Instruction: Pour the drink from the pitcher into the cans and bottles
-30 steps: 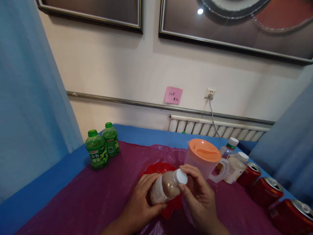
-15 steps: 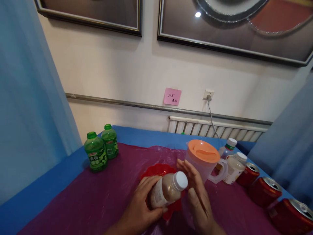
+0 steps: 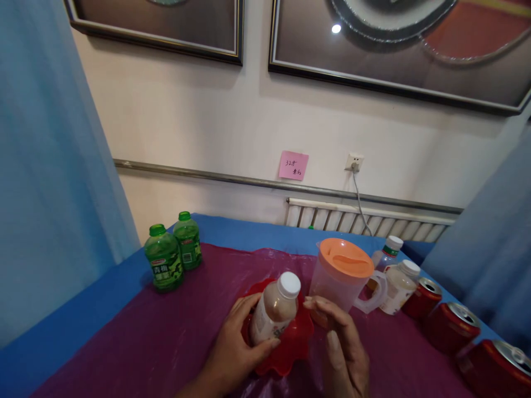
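Observation:
My left hand (image 3: 238, 342) is wrapped round a clear plastic bottle (image 3: 276, 309) with a white cap and a pale label, its contents brownish. The bottle tilts slightly to the right above a red scalloped bowl (image 3: 296, 340), which it partly hides. To the right of the bottle, my right hand (image 3: 342, 342) is held with fingers apart and nothing in it. Just behind that hand stands a translucent pitcher (image 3: 334, 284) with an orange lid (image 3: 346, 258).
Two green bottles (image 3: 164, 260) stand at the left. Along the right side are a white-capped bottle (image 3: 400, 287), another bottle behind it (image 3: 390, 249) and several red cans (image 3: 452, 326). A purple plastic sheet (image 3: 166, 337) covers much of the blue table (image 3: 249, 229).
The bottle in my left hand has shifted left and become more upright. My right hand has drawn slightly away from it, opening a wider gap.

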The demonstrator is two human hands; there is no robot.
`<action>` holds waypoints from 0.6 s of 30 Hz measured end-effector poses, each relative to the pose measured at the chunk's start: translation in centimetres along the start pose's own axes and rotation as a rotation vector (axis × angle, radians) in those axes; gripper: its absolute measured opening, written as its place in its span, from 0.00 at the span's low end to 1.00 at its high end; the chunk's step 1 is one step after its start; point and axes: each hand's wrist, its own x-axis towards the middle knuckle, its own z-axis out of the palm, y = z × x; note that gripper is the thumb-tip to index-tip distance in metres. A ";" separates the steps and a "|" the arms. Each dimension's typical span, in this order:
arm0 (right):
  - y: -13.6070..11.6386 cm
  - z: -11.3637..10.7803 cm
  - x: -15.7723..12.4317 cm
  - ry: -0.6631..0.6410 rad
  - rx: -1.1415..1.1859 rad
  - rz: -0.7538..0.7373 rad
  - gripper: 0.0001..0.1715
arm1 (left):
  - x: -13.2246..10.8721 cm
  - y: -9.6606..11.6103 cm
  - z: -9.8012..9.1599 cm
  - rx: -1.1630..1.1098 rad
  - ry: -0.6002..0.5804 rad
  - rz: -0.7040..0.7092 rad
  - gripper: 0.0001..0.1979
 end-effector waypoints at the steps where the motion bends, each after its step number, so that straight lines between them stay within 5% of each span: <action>1: 0.0 0.1 0.1 0.013 -0.010 -0.012 0.19 | 0.0 0.1 0.0 0.006 -0.005 -0.005 0.34; 8: -0.7 0.8 0.7 -0.149 0.029 0.000 0.34 | -0.1 0.0 0.0 0.006 -0.063 0.055 0.35; 18: 0.3 0.7 -0.2 0.044 0.047 0.054 0.20 | 0.0 -0.6 0.1 -0.011 -0.011 -0.064 0.36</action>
